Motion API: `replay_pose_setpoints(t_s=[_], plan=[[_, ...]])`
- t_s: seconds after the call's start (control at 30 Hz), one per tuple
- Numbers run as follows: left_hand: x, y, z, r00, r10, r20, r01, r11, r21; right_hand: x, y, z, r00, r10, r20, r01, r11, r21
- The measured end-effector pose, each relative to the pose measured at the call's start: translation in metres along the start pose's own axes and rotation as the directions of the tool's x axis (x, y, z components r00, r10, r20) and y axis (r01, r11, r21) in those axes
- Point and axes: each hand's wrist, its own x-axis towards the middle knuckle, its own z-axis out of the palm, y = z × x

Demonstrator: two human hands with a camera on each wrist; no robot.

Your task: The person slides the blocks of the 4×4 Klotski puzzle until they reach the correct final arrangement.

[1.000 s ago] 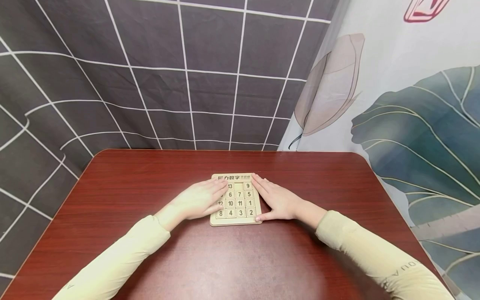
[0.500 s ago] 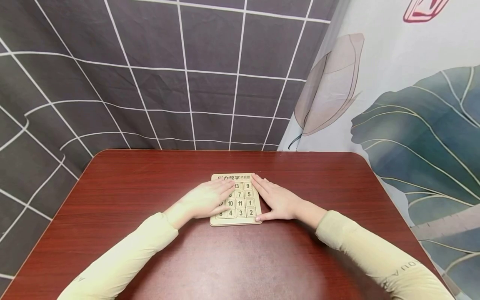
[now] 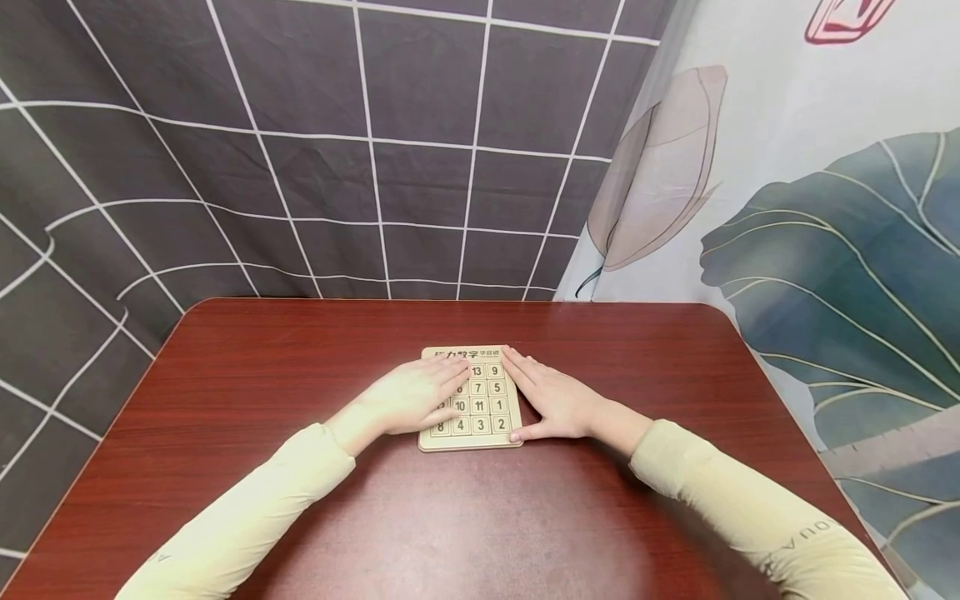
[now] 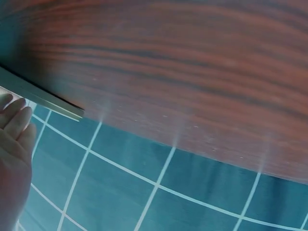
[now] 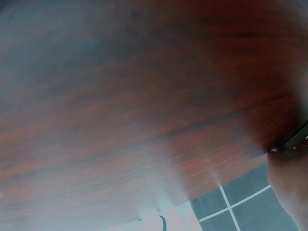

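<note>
A pale wooden number sliding puzzle (image 3: 480, 415) lies flat on the table in the head view, with Chinese lettering along its far edge. My left hand (image 3: 411, 396) rests over its left side, fingers straight, tips on the top row beside the 13 tile (image 3: 477, 372). Several tiles on the left are hidden under that hand. Along the puzzle's right edge lies my right hand (image 3: 557, 405), fingers straight at the far corner and thumb on the near corner. The left wrist view catches the puzzle's edge (image 4: 43, 99) beside the left hand (image 4: 13, 149); the right hand (image 5: 288, 185) is partly cut off.
A reddish-brown wooden table (image 3: 300, 333) carries the puzzle. Behind it hangs a dark curtain with a white grid (image 3: 420, 183). A white curtain with leaf prints (image 3: 825, 275) hangs on the right.
My left hand has slid to the right across the top row. The 13 tile has moved right into the gap beside the 9. My right hand stays put.
</note>
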Motion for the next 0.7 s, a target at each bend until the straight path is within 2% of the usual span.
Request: replay_pose_setpoints(t_s=[0.27,0.53,0.7], plan=[[-0.016,-0.008,0.001,1.0,-0.011,-0.01,0.011,1.0,-0.001,0.0,0.0,-0.001,1.0,-0.004,-0.006,0.004,1.0,-0.005],[-0.034,-0.012,0.003,0.998,-0.038,-0.049,0.038,0.999,0.009,0.0,0.0,0.0,1.0,-0.015,-0.012,0.015,1.0,-0.017],[-0.038,-0.011,0.0,0.998,-0.04,-0.049,0.04,0.999,0.013,0.0,0.001,0.001,1.0,-0.019,-0.017,0.018,1.0,-0.022]])
